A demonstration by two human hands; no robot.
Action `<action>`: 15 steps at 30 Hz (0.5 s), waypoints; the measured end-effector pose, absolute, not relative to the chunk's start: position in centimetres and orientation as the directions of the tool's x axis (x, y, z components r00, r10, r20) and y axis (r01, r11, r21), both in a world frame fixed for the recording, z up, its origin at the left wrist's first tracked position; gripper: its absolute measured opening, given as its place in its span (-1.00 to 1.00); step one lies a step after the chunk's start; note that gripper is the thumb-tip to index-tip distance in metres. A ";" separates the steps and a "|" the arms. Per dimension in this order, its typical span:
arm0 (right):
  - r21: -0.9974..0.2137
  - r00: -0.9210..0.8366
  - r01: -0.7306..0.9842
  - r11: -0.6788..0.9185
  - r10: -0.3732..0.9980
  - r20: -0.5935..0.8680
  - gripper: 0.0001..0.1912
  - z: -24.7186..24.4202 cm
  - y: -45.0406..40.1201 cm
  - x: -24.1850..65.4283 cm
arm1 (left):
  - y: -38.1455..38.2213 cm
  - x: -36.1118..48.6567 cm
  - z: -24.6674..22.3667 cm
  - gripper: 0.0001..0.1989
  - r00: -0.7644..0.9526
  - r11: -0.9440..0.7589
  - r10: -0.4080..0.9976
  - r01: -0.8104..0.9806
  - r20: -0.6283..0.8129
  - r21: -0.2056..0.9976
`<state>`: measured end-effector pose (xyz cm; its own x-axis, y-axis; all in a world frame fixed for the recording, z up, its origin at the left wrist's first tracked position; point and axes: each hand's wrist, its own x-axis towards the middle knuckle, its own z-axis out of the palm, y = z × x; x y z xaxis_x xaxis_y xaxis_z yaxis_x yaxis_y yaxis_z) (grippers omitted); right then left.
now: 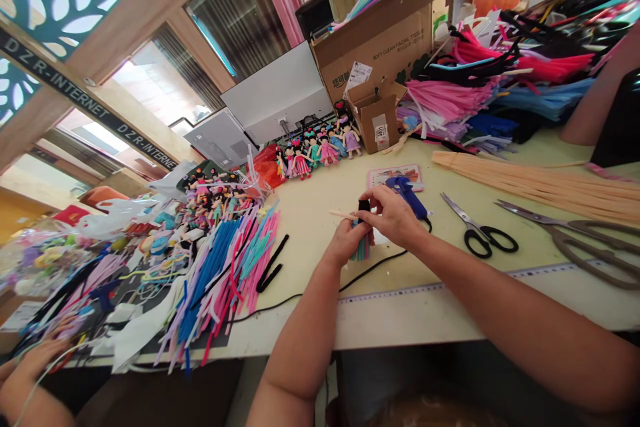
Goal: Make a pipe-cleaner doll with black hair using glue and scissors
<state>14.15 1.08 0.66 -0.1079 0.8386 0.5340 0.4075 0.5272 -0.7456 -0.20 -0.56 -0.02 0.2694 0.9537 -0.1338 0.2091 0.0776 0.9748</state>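
A small pipe-cleaner doll (pixel 365 248) with a black top and a striped pink and green lower part is held between my two hands over the table. My left hand (pixel 346 239) is closed round its lower part from the left. On the right, my right hand (pixel 391 215) pinches it by the black upper part (pixel 364 205). A thin peach strip (pixel 341 213) sticks out leftward from the doll. Just beyond my right hand lies a blue glue gun (pixel 411 199), partly on a pink-edged card (pixel 377 177). My fingers hide much of the doll.
Black-handled scissors (pixel 483 235) and larger scissors (pixel 585 240) lie at right, near peach pipe cleaners (pixel 540 180). Black stems (pixel 273 263) and colourful bundles (pixel 215 273) lie left. Finished dolls (pixel 320 150) stand behind. A black cord (pixel 370 273) crosses the table. Another person's hand (pixel 45 353) is lower left.
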 end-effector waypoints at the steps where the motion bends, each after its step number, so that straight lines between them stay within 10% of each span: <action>1: -0.747 -0.109 0.409 0.525 0.840 0.531 -0.84 0.7 1.1 14.2 | -0.6 -0.2 0.0 -0.71 0.271 0.077 0.953 0.209 -0.133 0.975; 15: -0.792 -0.045 0.299 0.533 0.837 0.546 -0.48 0.7 0.8 14.4 | -0.7 -0.5 0.8 -0.69 0.305 -0.015 0.952 0.085 -0.011 0.996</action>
<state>14.36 0.81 0.71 -0.0453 0.8366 0.5459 0.2987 0.5329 -0.7917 -0.55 -0.68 0.77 0.3046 0.9524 -0.0112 0.0850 -0.0155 0.9963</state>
